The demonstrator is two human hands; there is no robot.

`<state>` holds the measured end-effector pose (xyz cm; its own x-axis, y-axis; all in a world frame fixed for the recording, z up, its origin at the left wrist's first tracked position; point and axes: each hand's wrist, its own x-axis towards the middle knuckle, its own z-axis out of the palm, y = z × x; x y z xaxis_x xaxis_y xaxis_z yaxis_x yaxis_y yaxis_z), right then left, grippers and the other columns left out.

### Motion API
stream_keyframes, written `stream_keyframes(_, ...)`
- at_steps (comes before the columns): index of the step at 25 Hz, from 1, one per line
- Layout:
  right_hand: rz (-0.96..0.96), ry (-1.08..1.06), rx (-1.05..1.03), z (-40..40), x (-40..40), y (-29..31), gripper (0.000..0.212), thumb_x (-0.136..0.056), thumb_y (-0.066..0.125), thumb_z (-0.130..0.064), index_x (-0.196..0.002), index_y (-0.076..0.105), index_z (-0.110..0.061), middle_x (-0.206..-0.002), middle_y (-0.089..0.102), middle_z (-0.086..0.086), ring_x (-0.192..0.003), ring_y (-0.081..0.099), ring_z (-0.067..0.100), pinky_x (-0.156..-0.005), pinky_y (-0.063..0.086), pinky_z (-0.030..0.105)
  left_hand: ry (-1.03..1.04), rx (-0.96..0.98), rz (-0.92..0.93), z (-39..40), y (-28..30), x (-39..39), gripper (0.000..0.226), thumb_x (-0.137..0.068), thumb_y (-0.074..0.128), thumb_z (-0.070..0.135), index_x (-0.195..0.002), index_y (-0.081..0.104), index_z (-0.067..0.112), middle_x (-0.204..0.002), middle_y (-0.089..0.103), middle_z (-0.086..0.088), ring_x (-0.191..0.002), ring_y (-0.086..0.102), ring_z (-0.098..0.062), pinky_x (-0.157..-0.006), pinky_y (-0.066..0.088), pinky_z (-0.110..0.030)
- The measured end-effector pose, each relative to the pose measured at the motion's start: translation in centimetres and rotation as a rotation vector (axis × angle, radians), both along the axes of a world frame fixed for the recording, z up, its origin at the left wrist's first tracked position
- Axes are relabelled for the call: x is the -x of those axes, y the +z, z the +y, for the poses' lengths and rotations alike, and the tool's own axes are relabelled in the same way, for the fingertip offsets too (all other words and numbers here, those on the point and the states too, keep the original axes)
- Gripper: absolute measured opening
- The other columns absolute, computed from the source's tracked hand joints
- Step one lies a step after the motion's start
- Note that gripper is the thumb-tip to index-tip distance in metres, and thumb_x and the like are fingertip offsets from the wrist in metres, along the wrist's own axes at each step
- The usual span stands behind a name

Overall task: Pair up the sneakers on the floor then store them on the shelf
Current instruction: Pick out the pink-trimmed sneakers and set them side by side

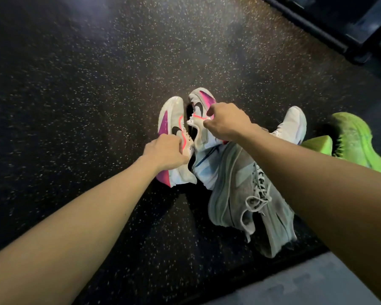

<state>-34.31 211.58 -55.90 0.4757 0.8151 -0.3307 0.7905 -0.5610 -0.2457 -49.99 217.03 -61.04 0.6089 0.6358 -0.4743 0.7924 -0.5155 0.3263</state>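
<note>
Two white sneakers with pink soles and black swooshes lie side by side on the dark speckled floor. My left hand point(165, 154) grips the left white-pink sneaker point(169, 119) at its collar. My right hand point(226, 123) pinches the collar of the right white-pink sneaker point(201, 102). A grey sneaker point(246, 194) with loose laces lies nearer to me, under my right forearm. A white sneaker point(293, 124) shows beyond that forearm, partly hidden. Neon green sneakers point(352, 139) lie at the far right.
A light blue and white sneaker point(207, 170) lies wedged between the pink pair and the grey one. A black frame or shelf base point(330, 29) runs across the top right corner. A grey mat edge point(306, 282) sits at the bottom right. Speckled floor point(75, 84) spreads left.
</note>
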Motion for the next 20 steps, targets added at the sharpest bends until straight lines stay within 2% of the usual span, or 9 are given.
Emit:
stream_keyframes(4,-0.135,0.051,0.049,2.0,0.7,-1.4,0.042,-0.093,0.048,-0.043,-0.122,0.058,-0.016,-0.112,0.064,0.006,-0.106,0.060,0.032,-0.083,0.041,0.037,0.009,-0.037,0.244,0.0,-2.8,-0.2,0.073,-0.069,0.061,0.071,-0.119,0.059,0.017,-0.116,0.059,-0.007,-0.104,0.059,-0.029,-0.084,0.051,-0.039)
stream_keyframes(6,-0.229,0.061,0.084,3.1,1.4,-2.0,0.051,-0.091,0.047,-0.043,-0.136,0.049,-0.020,-0.096,0.058,0.001,-0.106,0.060,0.030,-0.083,0.040,0.036,0.022,-0.121,0.296,-0.2,-3.8,-0.3,0.089,-0.066,0.054,0.082,-0.127,0.056,0.017,-0.123,0.054,-0.012,-0.109,0.058,-0.030,-0.079,0.048,-0.037)
stream_keyframes(8,-0.333,0.078,0.148,3.7,2.0,-2.7,0.060,-0.088,0.049,-0.041,-0.144,0.038,-0.023,-0.092,0.057,-0.001,-0.103,0.062,0.027,-0.083,0.041,0.034,0.009,-0.179,0.343,-0.7,-4.2,-0.8,0.098,-0.066,0.048,0.087,-0.133,0.052,0.016,-0.124,0.051,-0.014,-0.109,0.057,-0.030,-0.072,0.042,-0.035)
stream_keyframes(10,-0.442,0.101,0.199,4.3,2.1,-3.6,0.047,-0.085,0.052,-0.031,-0.130,0.051,-0.019,-0.093,0.063,-0.002,-0.089,0.064,0.024,-0.075,0.044,0.030,0.049,-0.175,0.359,-0.8,-4.2,-1.5,0.093,-0.075,0.046,0.079,-0.141,0.042,0.014,-0.128,0.049,-0.016,-0.111,0.057,-0.031,-0.071,0.040,-0.035)
stream_keyframes(11,-0.503,0.112,0.244,4.4,2.2,-3.9,0.036,-0.083,0.052,-0.026,-0.117,0.057,-0.017,-0.088,0.063,-0.003,-0.079,0.062,0.022,-0.065,0.041,0.026,0.068,-0.183,0.366,-0.8,-4.0,-1.6,0.087,-0.080,0.045,0.073,-0.143,0.039,0.013,-0.128,0.050,-0.016,-0.111,0.057,-0.031,-0.072,0.041,-0.034)
stream_keyframes(14,-0.640,0.195,0.335,4.7,3.0,-4.6,0.023,-0.081,0.050,-0.010,-0.096,0.067,-0.012,-0.086,0.067,-0.007,-0.056,0.059,0.016,-0.046,0.029,0.017,0.116,-0.256,0.334,0.0,-3.8,-0.5,0.053,-0.091,0.045,0.050,-0.123,0.059,0.011,-0.119,0.060,-0.010,-0.108,0.060,-0.027,-0.071,0.041,-0.032)
stream_keyframes(16,-0.691,0.270,0.316,4.8,3.3,-4.7,0.026,-0.085,0.048,0.000,-0.097,0.069,-0.007,-0.095,0.062,-0.004,-0.059,0.064,0.019,-0.042,0.037,0.018,0.193,-0.288,0.280,0.9,-3.8,1.2,0.042,-0.095,0.042,0.039,-0.116,0.062,0.009,-0.118,0.062,-0.009,-0.109,0.060,-0.029,-0.074,0.041,-0.033)
stream_keyframes(18,-0.739,0.358,0.254,4.6,3.2,-4.6,0.028,-0.087,0.050,0.002,-0.106,0.069,-0.006,-0.097,0.065,-0.003,-0.072,0.070,0.022,-0.052,0.051,0.023,0.296,-0.278,0.232,1.6,-3.8,3.3,0.044,-0.097,0.039,0.037,-0.118,0.061,0.005,-0.120,0.061,-0.012,-0.111,0.058,-0.031,-0.080,0.044,-0.035)
stream_keyframes(20,-0.779,0.404,0.180,4.0,2.7,-4.0,0.036,-0.089,0.051,0.001,-0.123,0.061,-0.006,-0.106,0.069,0.002,-0.089,0.070,0.023,-0.066,0.053,0.025,0.363,-0.253,0.188,2.1,-3.6,5.3,0.045,-0.096,0.040,0.036,-0.116,0.062,0.003,-0.119,0.061,-0.015,-0.109,0.058,-0.034,-0.082,0.045,-0.036)
